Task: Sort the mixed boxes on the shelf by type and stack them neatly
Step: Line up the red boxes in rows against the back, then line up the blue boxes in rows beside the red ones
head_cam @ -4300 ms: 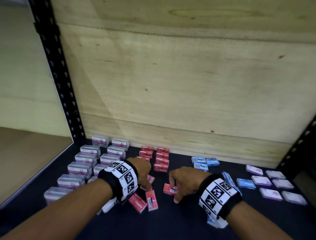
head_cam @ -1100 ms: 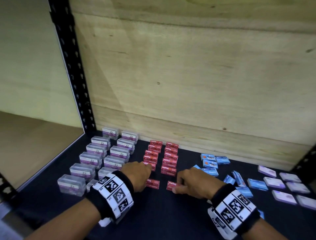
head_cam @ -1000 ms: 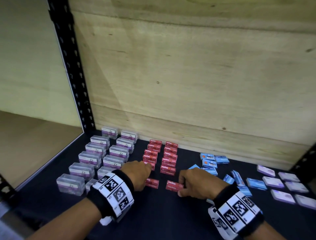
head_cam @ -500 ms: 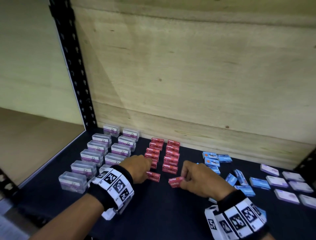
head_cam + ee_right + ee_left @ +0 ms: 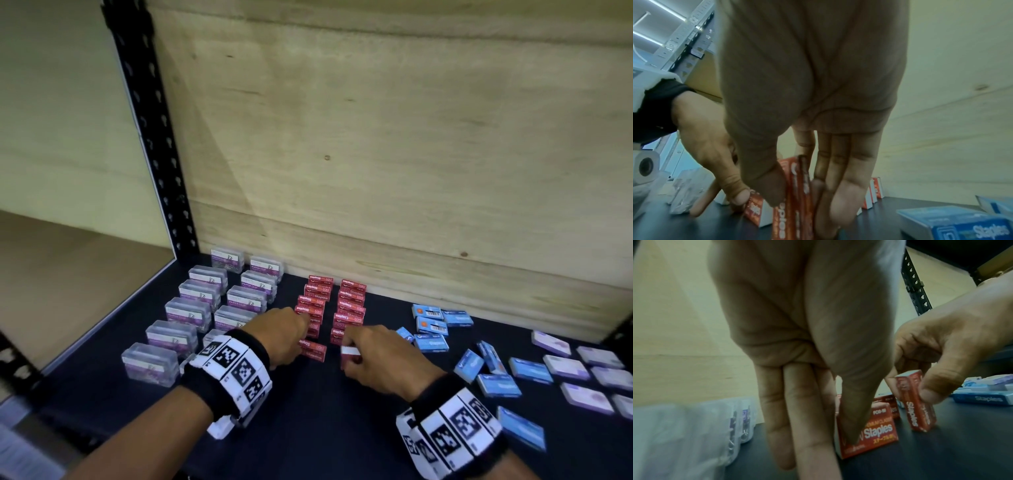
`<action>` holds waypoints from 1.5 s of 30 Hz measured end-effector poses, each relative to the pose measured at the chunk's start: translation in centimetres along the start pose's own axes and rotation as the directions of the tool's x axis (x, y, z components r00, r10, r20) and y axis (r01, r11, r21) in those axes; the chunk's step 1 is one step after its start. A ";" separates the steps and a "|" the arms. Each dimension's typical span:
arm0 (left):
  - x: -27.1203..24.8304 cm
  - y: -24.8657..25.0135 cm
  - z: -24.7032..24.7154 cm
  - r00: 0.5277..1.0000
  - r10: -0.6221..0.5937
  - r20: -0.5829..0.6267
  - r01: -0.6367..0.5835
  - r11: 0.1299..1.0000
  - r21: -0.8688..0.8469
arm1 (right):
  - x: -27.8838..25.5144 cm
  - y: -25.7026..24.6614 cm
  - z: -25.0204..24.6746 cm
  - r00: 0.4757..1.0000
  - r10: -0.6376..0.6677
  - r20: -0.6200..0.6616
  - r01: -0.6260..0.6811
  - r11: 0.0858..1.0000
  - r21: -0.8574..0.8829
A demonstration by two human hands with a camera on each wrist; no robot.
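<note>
Right hand (image 5: 380, 356) pinches a red staple box (image 5: 917, 404) upright on end, thumb one side, fingers the other, on the dark shelf (image 5: 325, 428). Left hand (image 5: 281, 334) holds a second red box (image 5: 313, 347) lying flat just beside it. Both sit at the front of the red box rows (image 5: 334, 305) — clear paper-clip boxes (image 5: 191, 311) left, scattered blue boxes (image 5: 479, 363) and lilac boxes (image 5: 579, 370) right.

The right hand (image 5: 380, 356) has turned its red staple box (image 5: 350, 354) up on end, white end up. The loose red boxes lying near the left hand (image 5: 284, 337) are gone; one red box (image 5: 313, 348) lies flat there.
</note>
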State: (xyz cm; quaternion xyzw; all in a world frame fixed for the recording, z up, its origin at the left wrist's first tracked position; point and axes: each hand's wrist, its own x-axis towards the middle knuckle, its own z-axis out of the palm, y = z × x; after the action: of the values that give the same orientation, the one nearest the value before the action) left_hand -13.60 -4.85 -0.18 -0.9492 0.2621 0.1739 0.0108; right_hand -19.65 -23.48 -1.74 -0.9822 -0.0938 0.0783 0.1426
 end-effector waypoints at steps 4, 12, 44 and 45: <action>0.3 -0.2 0.1 1.000 0.002 0.006 -0.002 1.000 -0.005 | -0.1 0.7 -0.7 1.000 0.020 0.017 -0.020 1.000 0.024; 0.6 -0.3 0.2 1.000 -0.016 0.026 0.017 0.999 -0.043 | 0.6 0.8 -0.8 0.998 -0.002 0.056 0.008 0.994 -0.111; 0.1 4.5 -6.8 0.992 0.090 -0.083 -0.075 0.983 0.168 | -2.0 10.3 -8.1 0.967 0.253 0.033 -0.247 0.960 -0.130; 0.8 5.2 -7.1 0.990 0.112 -0.087 -0.097 0.983 0.158 | -2.1 11.3 -8.5 0.960 0.278 0.034 -0.270 0.951 -0.151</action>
State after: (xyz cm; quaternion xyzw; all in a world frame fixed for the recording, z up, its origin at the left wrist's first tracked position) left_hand -13.26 -10.49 6.62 -0.9376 0.3244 0.1082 0.0622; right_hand -18.37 -36.80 3.23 -0.9910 0.0340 0.1170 0.0558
